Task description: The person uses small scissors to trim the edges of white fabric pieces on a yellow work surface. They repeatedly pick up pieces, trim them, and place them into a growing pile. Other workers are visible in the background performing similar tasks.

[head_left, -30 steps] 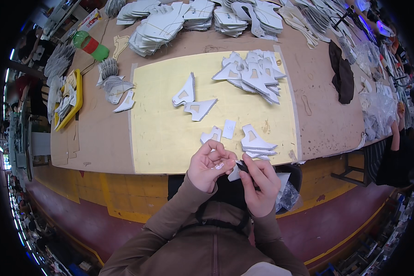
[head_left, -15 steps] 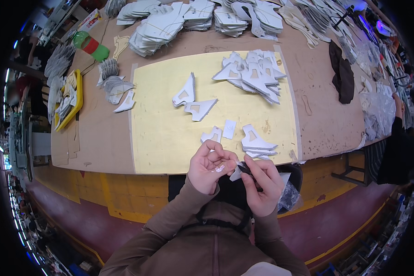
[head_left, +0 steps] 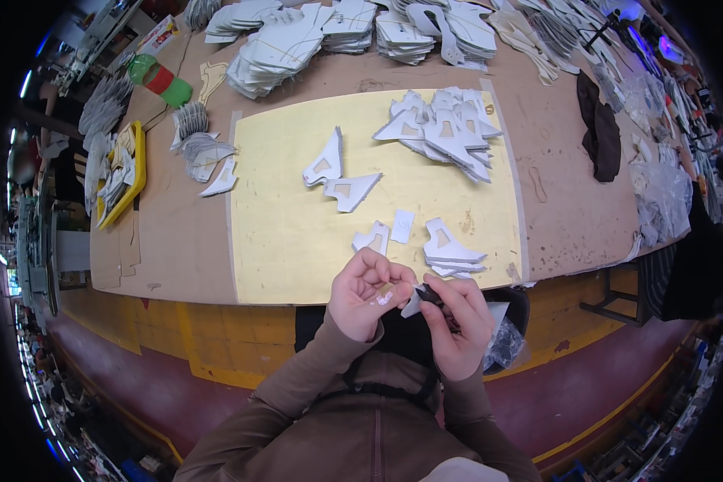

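mat (head_left: 297,233) on table (head_left: 177,233) | tray (head_left: 132,173) left | cut pieces (head_left: 446,128) on mat

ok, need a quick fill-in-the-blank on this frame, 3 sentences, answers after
1. The left hand and right hand pinch a small ____ cut piece between them.
2. The work mat on the table is ____.
3. The bottle lying at the far left is ____.

Missing words: white; yellow; green

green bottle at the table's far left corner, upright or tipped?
Tipped. The green bottle lies on its side on the brown table, long axis running diagonally, beside the stacks of grey cut pieces.
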Motion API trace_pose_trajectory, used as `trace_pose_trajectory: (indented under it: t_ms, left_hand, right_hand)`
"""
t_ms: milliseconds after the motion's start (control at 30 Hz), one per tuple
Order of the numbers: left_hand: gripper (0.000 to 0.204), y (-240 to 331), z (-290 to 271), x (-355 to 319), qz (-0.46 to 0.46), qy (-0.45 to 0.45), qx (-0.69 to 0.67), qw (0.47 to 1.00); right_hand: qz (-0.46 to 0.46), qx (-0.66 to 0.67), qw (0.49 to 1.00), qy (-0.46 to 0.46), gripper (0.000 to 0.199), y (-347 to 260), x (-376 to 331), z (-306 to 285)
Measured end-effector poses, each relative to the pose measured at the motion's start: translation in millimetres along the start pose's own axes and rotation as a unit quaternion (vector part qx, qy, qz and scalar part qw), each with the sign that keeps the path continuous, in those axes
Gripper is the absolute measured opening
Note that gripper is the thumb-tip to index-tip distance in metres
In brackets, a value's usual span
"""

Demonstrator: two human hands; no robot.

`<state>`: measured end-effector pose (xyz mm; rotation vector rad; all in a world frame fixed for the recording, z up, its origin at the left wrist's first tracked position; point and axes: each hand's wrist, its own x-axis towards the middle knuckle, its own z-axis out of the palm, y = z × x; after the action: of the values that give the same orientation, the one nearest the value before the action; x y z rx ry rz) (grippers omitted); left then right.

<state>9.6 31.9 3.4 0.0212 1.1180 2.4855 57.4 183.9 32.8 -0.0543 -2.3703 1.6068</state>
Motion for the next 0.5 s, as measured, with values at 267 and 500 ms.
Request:
trace_pose_trajectory:
  t_ms: [267, 500]
  left_hand:
    - [0.027, 1.6, 2.1, -2.8, 0.039, -0.011, 0.046, 0.998]
    - [0.027, -0.8, 6.4, -10.5, 0.073, 0.0, 0.05, 0.996]
  right_hand:
    - [-0.002, 0.021, 1.0, 0.016, 0.028, 0.1, -2.5, 3.4]
    - [-0.01, 0.032, 0.999, 0.035, 0.028, -0.3, -9.4, 8.3]
